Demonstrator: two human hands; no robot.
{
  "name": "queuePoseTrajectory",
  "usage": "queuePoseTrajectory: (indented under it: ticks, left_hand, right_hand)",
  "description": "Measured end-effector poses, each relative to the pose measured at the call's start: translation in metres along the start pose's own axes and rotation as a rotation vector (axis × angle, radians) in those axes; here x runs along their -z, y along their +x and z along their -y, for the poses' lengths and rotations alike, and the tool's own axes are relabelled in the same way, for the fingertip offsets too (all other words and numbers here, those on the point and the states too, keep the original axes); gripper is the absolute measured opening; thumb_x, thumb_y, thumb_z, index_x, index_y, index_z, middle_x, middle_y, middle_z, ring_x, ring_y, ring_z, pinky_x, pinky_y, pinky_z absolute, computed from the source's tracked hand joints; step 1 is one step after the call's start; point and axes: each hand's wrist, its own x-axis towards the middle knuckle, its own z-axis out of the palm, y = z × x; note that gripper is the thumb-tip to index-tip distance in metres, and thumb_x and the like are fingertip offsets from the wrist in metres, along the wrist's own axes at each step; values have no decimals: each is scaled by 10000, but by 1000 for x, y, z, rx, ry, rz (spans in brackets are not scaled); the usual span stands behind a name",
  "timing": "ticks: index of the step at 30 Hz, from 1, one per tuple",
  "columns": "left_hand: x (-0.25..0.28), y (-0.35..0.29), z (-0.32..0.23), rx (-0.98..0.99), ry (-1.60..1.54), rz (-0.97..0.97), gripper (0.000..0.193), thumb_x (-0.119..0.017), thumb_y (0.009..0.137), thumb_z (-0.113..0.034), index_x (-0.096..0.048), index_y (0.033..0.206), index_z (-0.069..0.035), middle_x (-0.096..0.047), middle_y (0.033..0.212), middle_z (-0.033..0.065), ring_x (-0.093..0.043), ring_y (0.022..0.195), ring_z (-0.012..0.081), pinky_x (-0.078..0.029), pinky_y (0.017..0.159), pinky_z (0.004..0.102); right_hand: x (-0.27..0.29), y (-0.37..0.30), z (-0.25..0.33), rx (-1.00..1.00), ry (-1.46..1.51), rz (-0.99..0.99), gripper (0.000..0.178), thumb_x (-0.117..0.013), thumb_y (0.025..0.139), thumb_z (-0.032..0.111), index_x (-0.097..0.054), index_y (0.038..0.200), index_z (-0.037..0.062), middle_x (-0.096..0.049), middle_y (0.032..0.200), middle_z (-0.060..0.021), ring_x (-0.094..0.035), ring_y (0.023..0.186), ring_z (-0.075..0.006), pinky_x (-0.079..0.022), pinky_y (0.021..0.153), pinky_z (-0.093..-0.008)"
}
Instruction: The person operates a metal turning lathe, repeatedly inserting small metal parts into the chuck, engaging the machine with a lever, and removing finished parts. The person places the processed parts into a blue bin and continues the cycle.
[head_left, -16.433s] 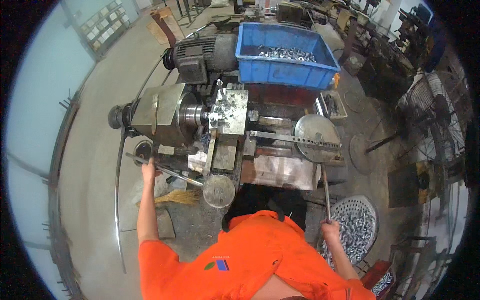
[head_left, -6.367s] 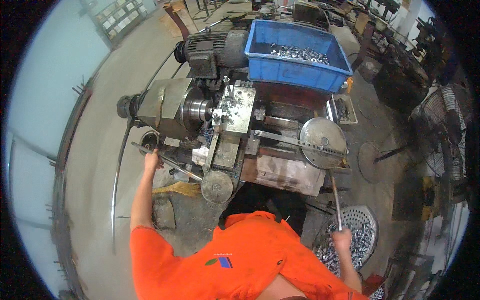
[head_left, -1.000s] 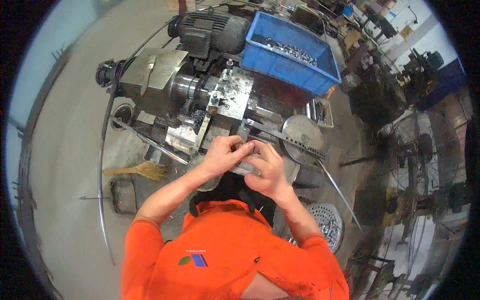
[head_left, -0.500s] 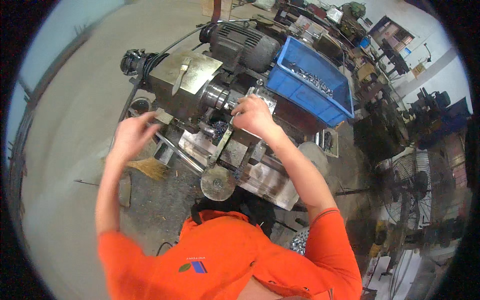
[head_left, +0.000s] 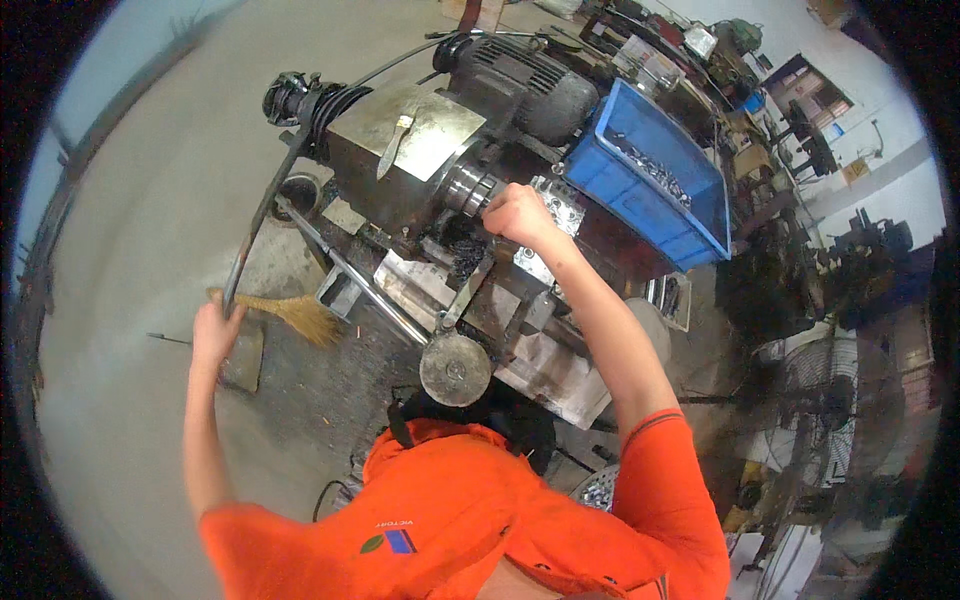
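Dark metal forms the long, slightly bent lever rod (head_left: 262, 220) that slants from between ten and eleven o'clock down to nine, reading the view as a dial. Its lower end sits in the left hand (head_left: 218, 330), whose fingers are wrapped around it. Just past twelve, the right hand (head_left: 518, 213) is curled, fingers bent in, beside the shiny cylindrical steel chuck (head_left: 467, 188); whether it grips a small part cannot be told, since its own back hides the fingertips. Partly beneath that hand lies the bright, blocky metal tool slide (head_left: 560, 205). At eleven, a pale-bristled flat brush (head_left: 394, 148) rests on the boxy grey metal headstock (head_left: 352, 125). Toward two stands a blue rectangular plastic bin (head_left: 625, 215) holding small silvery metal pieces (head_left: 655, 175). Near nine, a straw-coloured broom head (head_left: 305, 316) lies on the floor. Between six and seven is a round, flat grey metal disc (head_left: 455, 370), at the end of a polished steel bar (head_left: 365, 285).
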Motion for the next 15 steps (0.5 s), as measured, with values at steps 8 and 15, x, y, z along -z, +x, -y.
queuePoseTrajectory:
  ticks: [8, 15]
  left_hand:
    - [-2, 42, 61, 51, 473, 81, 250, -610, 732, -226, -562, 853, -12, -614, 731, 195, -608, 689, 359, -472, 607, 450]
    - [32, 135, 145, -160, 681, -180, 75, -542, 740, -112, -559, 772, -45, -608, 664, 137, -603, 607, 307, -481, 557, 412]
  right_hand:
    - [4, 4, 18, -106, 13, 45, 249, -597, 522, 193, -639, 631, -27, -586, 626, -234, -622, 627, -343, -494, 648, -376]
    - [2, 4, 24, -217, 33, 19, 242, -579, 526, 197, -639, 623, -17, -576, 618, -243, -617, 616, -347, -494, 640, -382]
